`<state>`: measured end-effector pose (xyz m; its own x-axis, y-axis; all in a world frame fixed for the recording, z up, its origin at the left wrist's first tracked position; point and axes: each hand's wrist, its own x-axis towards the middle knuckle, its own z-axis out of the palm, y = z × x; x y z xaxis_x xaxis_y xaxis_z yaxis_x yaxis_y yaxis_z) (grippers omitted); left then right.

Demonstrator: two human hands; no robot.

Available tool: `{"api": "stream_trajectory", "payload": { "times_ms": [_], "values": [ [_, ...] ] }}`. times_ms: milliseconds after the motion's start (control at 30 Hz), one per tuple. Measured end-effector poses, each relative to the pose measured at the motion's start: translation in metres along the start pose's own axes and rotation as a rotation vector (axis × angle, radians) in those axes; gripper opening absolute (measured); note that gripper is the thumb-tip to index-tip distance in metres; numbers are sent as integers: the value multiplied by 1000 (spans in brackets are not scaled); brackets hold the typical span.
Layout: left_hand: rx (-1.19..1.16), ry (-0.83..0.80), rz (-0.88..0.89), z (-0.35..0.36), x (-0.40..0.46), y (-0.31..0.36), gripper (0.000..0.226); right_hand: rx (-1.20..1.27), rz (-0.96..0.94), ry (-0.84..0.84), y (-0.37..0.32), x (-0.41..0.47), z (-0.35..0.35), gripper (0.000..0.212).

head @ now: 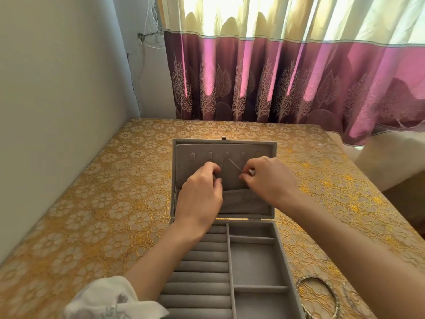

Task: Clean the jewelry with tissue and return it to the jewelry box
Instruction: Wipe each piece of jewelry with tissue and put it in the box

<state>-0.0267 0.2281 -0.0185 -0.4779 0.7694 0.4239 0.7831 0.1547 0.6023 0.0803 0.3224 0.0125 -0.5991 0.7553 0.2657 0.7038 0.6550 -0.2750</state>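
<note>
Hanging from a peg above both hands, the thin silver chain (230, 164) runs down to the left hand (202, 192) and right hand (268, 180), each pinching one end inside the grey velvet jewelry box lid (184, 148).

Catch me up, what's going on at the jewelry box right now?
A person is working at the open jewelry box on the gold floral table. Both hands are up at the lid's inner panel: the left hand and the right hand each pinch one side of a thin chain that is looped over the middle hook. It looks like a necklace being hung on or lifted off; I cannot tell which. The tray compartments in view look empty. Bangles lie on the table right of the box.
</note>
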Motion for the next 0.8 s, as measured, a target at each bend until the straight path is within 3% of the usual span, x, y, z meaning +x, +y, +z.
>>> {"api": "stream_trajectory", "payload": {
  "times_ms": [467, 667, 800],
  "values": [
    [75, -212, 58, -7, -4, -1, 19, 263, -86, 152, -21, 24, -41, 13],
    [50, -234, 44, -6, -4, -5, 17, 105, -203, 189, -20, 18, -33, 16],
    [43, -231, 22, -4, -4, -8, 17, 30, -130, 172, -10, 8, -21, 17]
  ]
}}
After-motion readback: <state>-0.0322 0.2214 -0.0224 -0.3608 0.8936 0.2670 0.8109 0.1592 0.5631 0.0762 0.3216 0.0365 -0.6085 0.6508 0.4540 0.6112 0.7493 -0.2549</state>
